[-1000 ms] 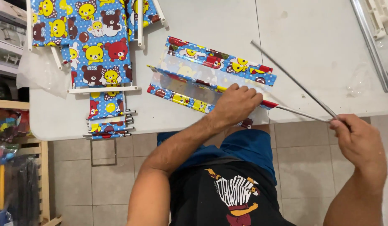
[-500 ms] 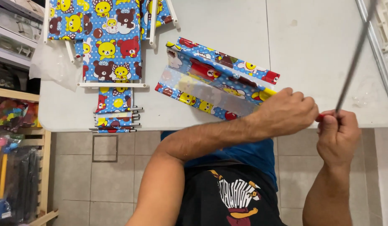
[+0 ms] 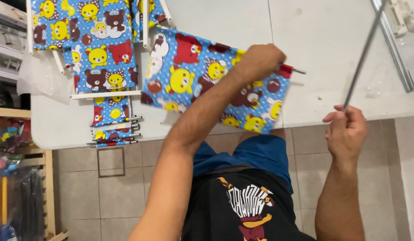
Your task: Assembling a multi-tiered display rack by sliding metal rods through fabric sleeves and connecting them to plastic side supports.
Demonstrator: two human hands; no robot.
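Over a white bench (image 3: 332, 40), seen from a head-worn camera, a person works on a blue cartoon-bear fabric panel (image 3: 189, 76). At far left, a wooden rack (image 3: 48, 187) stands on the tiled floor (image 3: 126, 187), with finished fabric pieces on white frames (image 3: 100, 49) and a small stack of folded panels with rod ends (image 3: 113, 129) lying on the bench's left part. At centre, the left hand (image 3: 258, 60) closes in a full grip on the panel's upper right corner, lifting the cloth partly clear of the bench edge; a short rod tip (image 3: 298, 71) pokes out just beside the knuckles. Further right, the right hand (image 3: 345, 129) pinches the lower end of a thin metal rod (image 3: 363, 56) between fingertips, the rod slanting up and away over the bench. More metal bars (image 3: 394, 49) lie at the far right edge. Judging by this, doing the step well calls for holding the cloth taut at the corner and bringing the rod in line with the hem before any push, so it does not snag.
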